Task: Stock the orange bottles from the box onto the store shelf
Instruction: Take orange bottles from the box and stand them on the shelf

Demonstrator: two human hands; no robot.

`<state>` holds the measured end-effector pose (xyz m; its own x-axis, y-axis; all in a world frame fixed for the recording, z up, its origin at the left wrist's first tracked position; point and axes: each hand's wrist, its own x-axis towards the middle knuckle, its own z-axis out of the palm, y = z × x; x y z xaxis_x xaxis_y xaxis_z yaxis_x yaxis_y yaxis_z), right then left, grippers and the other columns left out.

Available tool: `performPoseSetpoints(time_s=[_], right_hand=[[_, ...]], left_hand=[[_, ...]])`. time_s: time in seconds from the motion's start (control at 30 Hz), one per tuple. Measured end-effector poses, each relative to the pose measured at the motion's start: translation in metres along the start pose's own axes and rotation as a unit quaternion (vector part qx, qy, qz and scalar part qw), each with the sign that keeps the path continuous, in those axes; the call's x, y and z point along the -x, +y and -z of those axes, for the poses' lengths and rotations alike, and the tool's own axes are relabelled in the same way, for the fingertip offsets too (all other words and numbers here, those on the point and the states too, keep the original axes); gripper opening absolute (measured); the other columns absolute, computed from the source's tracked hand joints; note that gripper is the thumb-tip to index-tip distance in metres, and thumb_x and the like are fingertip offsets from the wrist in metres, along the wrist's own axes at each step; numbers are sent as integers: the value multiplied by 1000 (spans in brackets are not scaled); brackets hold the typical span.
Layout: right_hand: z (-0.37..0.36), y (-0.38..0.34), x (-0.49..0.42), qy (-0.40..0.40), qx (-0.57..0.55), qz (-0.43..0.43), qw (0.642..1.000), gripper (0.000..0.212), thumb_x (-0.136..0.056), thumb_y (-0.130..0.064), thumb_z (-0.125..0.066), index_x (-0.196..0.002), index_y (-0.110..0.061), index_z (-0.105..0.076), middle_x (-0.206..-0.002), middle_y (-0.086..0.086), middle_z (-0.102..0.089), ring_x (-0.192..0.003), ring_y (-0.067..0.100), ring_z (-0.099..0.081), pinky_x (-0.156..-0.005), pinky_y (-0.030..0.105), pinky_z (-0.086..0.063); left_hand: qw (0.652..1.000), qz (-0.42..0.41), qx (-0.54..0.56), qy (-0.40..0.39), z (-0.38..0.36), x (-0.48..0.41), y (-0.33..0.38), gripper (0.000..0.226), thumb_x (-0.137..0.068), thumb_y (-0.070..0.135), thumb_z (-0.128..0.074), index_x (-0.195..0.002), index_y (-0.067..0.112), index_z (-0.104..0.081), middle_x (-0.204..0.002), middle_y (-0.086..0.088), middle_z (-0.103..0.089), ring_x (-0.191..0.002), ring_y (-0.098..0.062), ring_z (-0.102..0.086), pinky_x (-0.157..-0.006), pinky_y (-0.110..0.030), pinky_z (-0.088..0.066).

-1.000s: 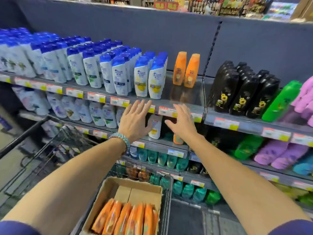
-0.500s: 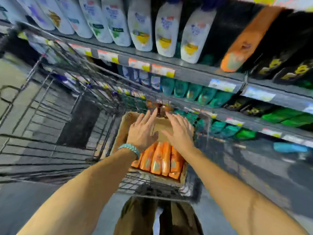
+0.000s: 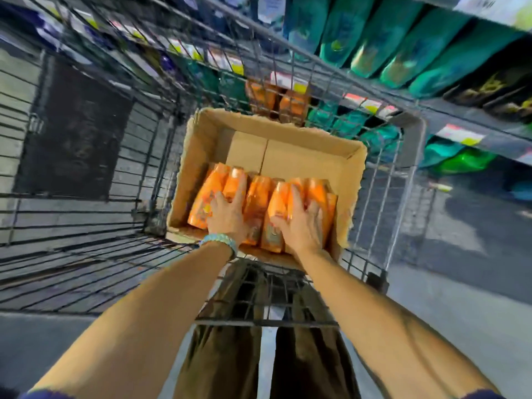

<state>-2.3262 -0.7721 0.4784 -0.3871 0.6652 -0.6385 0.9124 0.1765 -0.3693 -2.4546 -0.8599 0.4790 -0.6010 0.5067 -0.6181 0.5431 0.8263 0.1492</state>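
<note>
The store shelf (image 3: 449,110) runs across the top right, its price tags along the front edge and green bottles (image 3: 345,33) standing in rows on it. Below and in front stands a wire cart (image 3: 414,125), seen from above. A cardboard box (image 3: 302,159) sits in the cart's near right corner, open at the top, its far half bare. The orange bottles (image 3: 259,194) lie side by side across the near half of the box, caps pointing away from the person. A few more orange packs (image 3: 276,96) show through the cart's wire on a low shelf beyond.

Both hands are down in the box, on top of the row. The left hand (image 3: 227,217) lies flat over the second and third bottles from the left, its fingers (image 3: 239,191) straight and close together along them, thumb out to the side. The right hand (image 3: 302,226) covers the bottles at the right end, fingers slightly spread, thumb on the bottle to its left. Neither hand visibly wraps around a bottle. A pale blue bracelet (image 3: 220,241) circles the left wrist.
</note>
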Motion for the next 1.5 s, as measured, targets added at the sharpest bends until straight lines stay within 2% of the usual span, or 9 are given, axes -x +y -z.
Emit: performPoseSetpoints(time_s=[0.17,0.3,0.47,0.63,0.73,0.93,1.07,1.27,1.5], right_hand=[[-6,-9,-9,36,50,-24,998,98,-84,-53,-65,-152,-32,1,-130,23,-38,-118,36,-37,-101,42,-34],[-11,-12,-11,53,92,-39,994,112,-75,-52,-75,-152,-14,-3,-127,21,-44,-115,31,-42,-100,38,-37],[-10,-11,-11,60,132,-27,989,80,-76,-50,-74,-130,-1,-40,-128,19,-48,-118,31,-43,-104,39,-36],[-12,-6,-7,49,-46,-51,996,77,-81,-36,-74,-142,-12,-32,-140,13,-39,-133,30,-32,-113,43,-28],[-5,-5,-3,20,-122,-40,992,78,-86,-35,-69,-148,-21,-24,-149,9,-32,-139,30,-29,-114,48,-28],[5,-3,-1,-51,-221,-26,974,72,-93,-34,-61,-150,-28,-19,-149,2,-35,-136,24,-37,-111,45,-33],[11,5,-2,-59,-284,-66,955,65,-90,-41,-62,-144,-32,-26,-141,1,-42,-128,25,-44,-106,51,-40],[37,6,-4,-95,-402,-79,907,40,-91,-32,-64,-124,-36,-41,-126,-1,-57,-115,20,-57,-100,47,-48],[92,-26,18,-22,-407,-54,912,74,-56,-49,-88,-115,-23,-51,-105,-2,-66,-94,16,-65,-90,42,-53]], left_hand=[[1000,-2,-22,-4,-5,-4,-7,92,-87,37,-61,-147,45,9,-141,-24,-23,-131,-44,-25,-97,-56,-38],[1000,-13,-2,-10,-12,-16,-24,100,-78,57,-65,-144,49,10,-135,-21,-29,-123,-40,-34,-96,-55,-41],[996,-31,84,5,-19,-20,-42,81,-85,62,-52,-148,43,-5,-128,-15,-34,-117,-33,-39,-96,-47,-38],[996,62,62,37,-17,-30,-20,62,-94,49,-43,-140,10,-31,-128,-22,-42,-119,-41,-42,-96,-56,-36],[994,77,73,27,-16,-35,-18,58,-90,50,-50,-125,5,-42,-124,-20,-45,-117,-40,-44,-95,-57,-40],[993,61,92,45,-18,-31,-8,65,-87,52,-56,-129,6,-37,-130,-18,-46,-121,-39,-41,-94,-55,-38],[986,45,145,65,-24,-34,-12,58,-86,48,-60,-123,8,-39,-117,-16,-58,-109,-38,-52,-89,-51,-45],[991,-9,99,87,-24,-26,-11,58,-92,34,-56,-130,-6,-35,-120,-24,-51,-109,-39,-51,-96,-45,-38],[970,-90,158,161,46,2,12,55,-93,30,-51,-126,-13,-39,-106,-28,-50,-97,-44,-48,-85,-42,-32]])
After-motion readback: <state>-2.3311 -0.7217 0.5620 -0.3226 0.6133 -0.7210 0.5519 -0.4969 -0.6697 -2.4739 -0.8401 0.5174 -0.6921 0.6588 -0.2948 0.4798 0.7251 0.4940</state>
